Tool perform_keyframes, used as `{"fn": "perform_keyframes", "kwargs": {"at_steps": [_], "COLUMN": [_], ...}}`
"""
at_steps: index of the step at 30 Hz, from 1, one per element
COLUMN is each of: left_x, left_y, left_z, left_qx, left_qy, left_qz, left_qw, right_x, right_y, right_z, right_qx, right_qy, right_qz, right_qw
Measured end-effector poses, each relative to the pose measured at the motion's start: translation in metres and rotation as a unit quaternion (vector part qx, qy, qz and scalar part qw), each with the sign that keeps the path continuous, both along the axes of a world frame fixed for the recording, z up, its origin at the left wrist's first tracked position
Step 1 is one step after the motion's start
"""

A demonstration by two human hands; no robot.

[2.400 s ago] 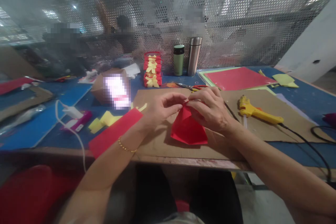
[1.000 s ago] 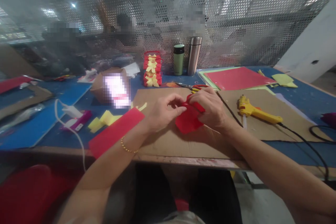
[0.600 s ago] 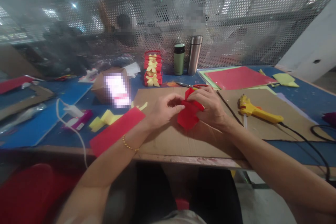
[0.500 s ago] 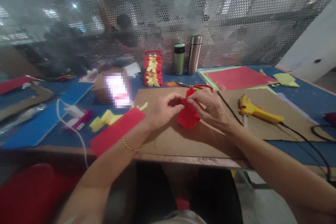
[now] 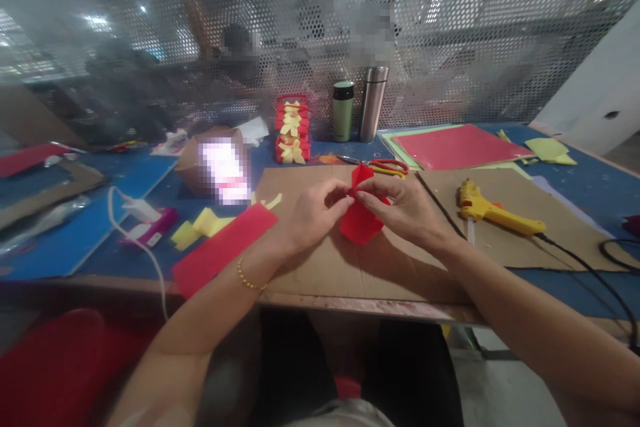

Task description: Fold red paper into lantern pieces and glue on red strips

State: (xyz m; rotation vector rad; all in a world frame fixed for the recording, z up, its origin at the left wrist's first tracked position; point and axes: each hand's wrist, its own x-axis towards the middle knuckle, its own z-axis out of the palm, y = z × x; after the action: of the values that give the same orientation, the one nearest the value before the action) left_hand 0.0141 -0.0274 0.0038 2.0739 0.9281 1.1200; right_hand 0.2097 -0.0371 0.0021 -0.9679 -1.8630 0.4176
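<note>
A piece of red paper (image 5: 361,223), pinched narrow at its middle and flaring above and below, is held over the cardboard sheet (image 5: 320,273). My left hand (image 5: 323,210) grips its pinched middle from the left, thumb and fingers pressed together. From the other side my right hand (image 5: 395,203) pinches the same spot, its fingertips almost meeting the left ones. The fingers hide the narrow part of the paper. Just behind the hands lie scissors (image 5: 387,165) with red and yellow handles.
A yellow glue gun (image 5: 500,210) lies on cardboard at right, its black cord trailing off the edge. A red paper strip (image 5: 225,250) and yellow paper pieces (image 5: 200,227) lie left. Behind stand a phone (image 5: 225,170), red pieces with yellow bows (image 5: 293,133), a green bottle (image 5: 343,112) and a steel flask (image 5: 374,103).
My right hand has shifted slightly, its fingers now lying closer over the paper's middle. The red paper has turned a little and looks more pinched. My left hand stays nearly in place.
</note>
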Motion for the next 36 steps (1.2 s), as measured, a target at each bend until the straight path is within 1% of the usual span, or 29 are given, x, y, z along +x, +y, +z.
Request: {"fn": "perform_keyframes", "kwargs": {"at_steps": [4, 7, 12, 15, 18, 22, 24, 28, 36], "left_x": [0.0003, 0.0009, 0.0015, 0.0013, 0.0011, 0.0018, 0.0023, 0.0024, 0.0034], "left_y": [0.0003, -0.0016, -0.0058, -0.0071, -0.0068, -0.0055, -0.0051, -0.0054, -0.0063], "left_z": [0.0002, 0.0015, 0.0016, 0.0011, 0.0010, 0.0007, 0.0003, -0.0007, -0.0020], "left_qx": [0.007, 0.022, 0.049, 0.058, 0.067, 0.073, 0.078, 0.087, 0.077], "left_qy": [0.020, 0.032, 0.059, 0.075, 0.087, 0.080, 0.081, 0.084, 0.085], "left_qz": [0.022, 0.024, 0.027, 0.032, 0.031, 0.026, 0.027, 0.029, 0.026], "left_qw": [1.000, 0.999, 0.997, 0.995, 0.994, 0.994, 0.993, 0.992, 0.993], "right_x": [0.0003, -0.0010, -0.0032, -0.0028, -0.0022, -0.0025, -0.0025, -0.0021, -0.0014], "right_y": [-0.0015, -0.0040, -0.0062, -0.0046, -0.0028, -0.0018, -0.0020, -0.0030, -0.0002], "right_z": [0.0011, 0.0026, 0.0046, 0.0046, 0.0042, 0.0045, 0.0054, 0.0070, 0.0018], "right_qx": [0.000, -0.016, -0.080, -0.104, -0.125, -0.190, -0.212, -0.216, -0.214], "right_qy": [-0.008, -0.001, 0.006, 0.006, 0.023, 0.072, 0.087, 0.079, 0.059], "right_qz": [-0.003, -0.002, -0.015, -0.015, -0.005, 0.027, 0.040, 0.045, 0.021], "right_qw": [1.000, 1.000, 0.997, 0.994, 0.992, 0.979, 0.973, 0.972, 0.975]}}
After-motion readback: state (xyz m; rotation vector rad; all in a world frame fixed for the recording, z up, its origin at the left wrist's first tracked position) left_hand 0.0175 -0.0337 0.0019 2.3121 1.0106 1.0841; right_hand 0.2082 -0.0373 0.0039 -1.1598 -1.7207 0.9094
